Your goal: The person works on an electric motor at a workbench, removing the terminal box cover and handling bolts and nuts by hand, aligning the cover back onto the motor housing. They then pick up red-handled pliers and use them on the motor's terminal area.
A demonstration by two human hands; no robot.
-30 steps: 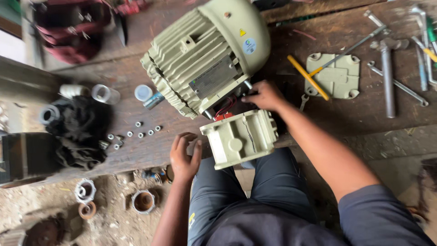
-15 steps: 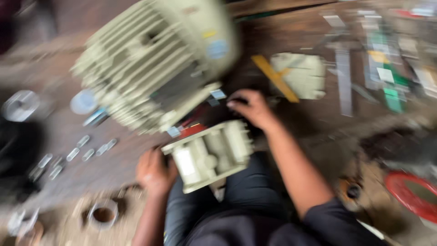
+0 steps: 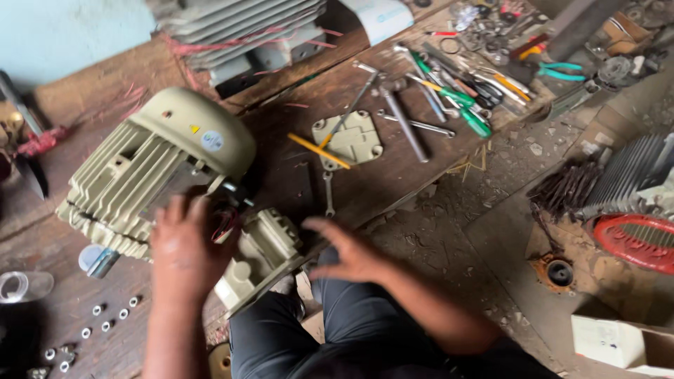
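Left hand rests on terminal box at finned motor, fingers spread on red wires; right hand hovers open beside it, above wooden worktop. Box seemingly mid-fitting; alignment needed.

i looked down on a worn wooden bench that carried a pale green ribbed motor lying on its side, with its detached terminal box at the near edge and a flat square cover plate with a yellow pencil across it farther right. loose wrenches and green-handled pliers lay beyond the plate, small nuts and washers sat scattered at the left, and a second grey finned housing rested at the far edge.
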